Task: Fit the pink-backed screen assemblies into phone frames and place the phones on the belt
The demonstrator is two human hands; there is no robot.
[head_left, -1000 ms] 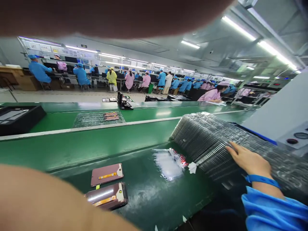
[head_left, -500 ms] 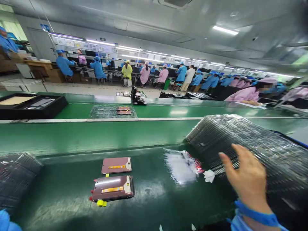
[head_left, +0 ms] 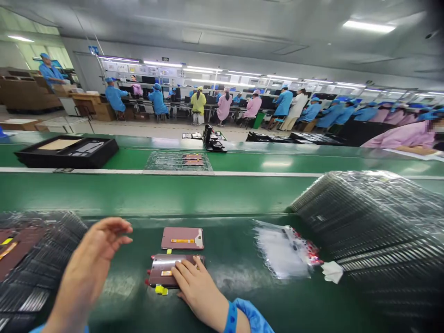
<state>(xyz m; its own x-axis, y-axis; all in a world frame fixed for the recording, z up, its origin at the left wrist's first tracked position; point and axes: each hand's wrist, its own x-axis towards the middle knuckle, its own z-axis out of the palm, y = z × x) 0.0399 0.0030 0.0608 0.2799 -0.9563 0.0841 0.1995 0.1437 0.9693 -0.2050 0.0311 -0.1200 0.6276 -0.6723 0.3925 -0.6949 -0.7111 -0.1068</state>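
My right hand (head_left: 197, 286) rests on the right part of a small stack of phone screens (head_left: 156, 268). Its fingers lie flat over the top screen and cover part of its orange flex cable; the thumb is by the near edge. Red and yellow tabs stick out from the stack. Behind it lies a single phone screen (head_left: 169, 235), brown back up. My left hand (head_left: 92, 259) is raised between these screens and the left tray stack (head_left: 65, 231), fingers curved and apart, with nothing in it. A brown phone screen (head_left: 27, 238) lies on that stack.
On the right stands a tall stack of clear plastic trays (head_left: 347, 217). Near it are a pile of clear films (head_left: 282, 252) with red tabs and a crumpled white scrap (head_left: 333, 272). Beyond the ledge sit a black box (head_left: 100, 155) and a clear tray (head_left: 163, 162). Co-workers sit further back.
My right hand has moved left from beside the right tray stack onto the stacked phone screens. My left hand has come into view. The camera has turned slightly left.
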